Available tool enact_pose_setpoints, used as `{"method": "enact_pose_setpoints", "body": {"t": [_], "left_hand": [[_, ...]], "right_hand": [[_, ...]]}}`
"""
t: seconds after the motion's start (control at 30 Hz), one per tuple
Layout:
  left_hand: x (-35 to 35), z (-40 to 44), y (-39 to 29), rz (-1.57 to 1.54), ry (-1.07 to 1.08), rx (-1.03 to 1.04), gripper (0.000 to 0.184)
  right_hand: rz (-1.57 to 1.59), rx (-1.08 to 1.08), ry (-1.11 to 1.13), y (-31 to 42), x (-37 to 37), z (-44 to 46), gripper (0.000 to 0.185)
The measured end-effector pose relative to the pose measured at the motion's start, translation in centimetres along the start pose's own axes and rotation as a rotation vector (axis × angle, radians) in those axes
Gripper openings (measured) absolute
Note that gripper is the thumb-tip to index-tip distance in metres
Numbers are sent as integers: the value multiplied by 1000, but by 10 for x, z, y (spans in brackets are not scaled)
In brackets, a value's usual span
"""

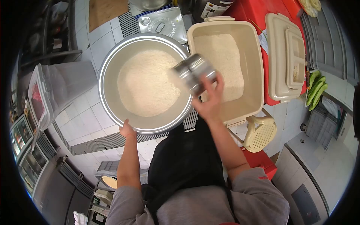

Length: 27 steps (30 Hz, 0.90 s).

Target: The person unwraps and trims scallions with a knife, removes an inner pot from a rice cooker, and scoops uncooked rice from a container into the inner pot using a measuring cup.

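Observation:
A large round pot (108,107) holds a broad layer of pale grains that look like rice. My left hand (128,129) grips the pot's near left rim. Over the pot's right edge, my right hand (210,101) holds a shiny metal cup (193,73), tilted toward the pot and blurred by motion. A beige rectangular bin (252,56), right of the pot, contains more of the same grains.
The bin's beige lid (279,60) lies on a red surface at the right. A square metal lid (163,24) is behind the pot. A beige stool (261,134) stands near the bin, a clear plastic container (67,80) at the left, green vegetables (317,90) far right.

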State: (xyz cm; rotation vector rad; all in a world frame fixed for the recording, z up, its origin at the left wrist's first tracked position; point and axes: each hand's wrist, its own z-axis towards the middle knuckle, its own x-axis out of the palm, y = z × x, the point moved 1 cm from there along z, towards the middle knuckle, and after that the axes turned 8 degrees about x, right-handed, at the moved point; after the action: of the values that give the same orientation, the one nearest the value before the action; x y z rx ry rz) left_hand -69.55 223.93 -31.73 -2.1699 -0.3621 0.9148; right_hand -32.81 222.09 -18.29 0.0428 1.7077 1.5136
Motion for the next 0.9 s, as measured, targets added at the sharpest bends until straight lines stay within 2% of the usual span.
{"method": "enact_pose_setpoints", "body": {"t": [0.13,0.17,0.23,0.27,0.33,0.4,0.47,0.53,0.6,0.7,0.73,0.8,0.83,0.9], "left_hand": [[3,-3,0,-64,6,-4,34],[3,-1,0,-59,5,-5,34],[2,0,0,-38,5,5,34],[1,0,1,-20,5,12,34],[1,2,4,-28,16,12,34],[0,2,5,-34,26,15,34],[2,-3,0,-67,33,35,35],[2,-6,-2,-73,39,21,36],[6,-10,-6,-85,49,14,37],[2,-7,-3,-95,36,-21,37],[-1,-1,5,-103,54,-1,36],[-3,2,9,-92,82,13,35],[-1,0,7,-88,70,5,35],[1,-5,1,-94,60,-8,35]], "right_hand": [[-152,-417,2,25,45,-33,42],[-150,-416,1,26,51,-33,42],[-211,-679,-134,30,57,-32,37],[-211,-677,-133,28,54,-26,37],[-206,-603,-169,17,35,-9,41],[-184,-292,-178,-6,10,8,51],[-45,-26,-280,-26,-12,47,57],[-319,-49,-318,-105,-21,82,68],[-569,62,-228,-172,-14,105,69],[-640,189,-113,-235,27,102,68],[-635,199,-111,-232,43,96,68],[-508,440,-7,-222,77,77,68],[-514,453,-9,-230,75,70,68],[-229,516,32,-249,70,67,68]]}}
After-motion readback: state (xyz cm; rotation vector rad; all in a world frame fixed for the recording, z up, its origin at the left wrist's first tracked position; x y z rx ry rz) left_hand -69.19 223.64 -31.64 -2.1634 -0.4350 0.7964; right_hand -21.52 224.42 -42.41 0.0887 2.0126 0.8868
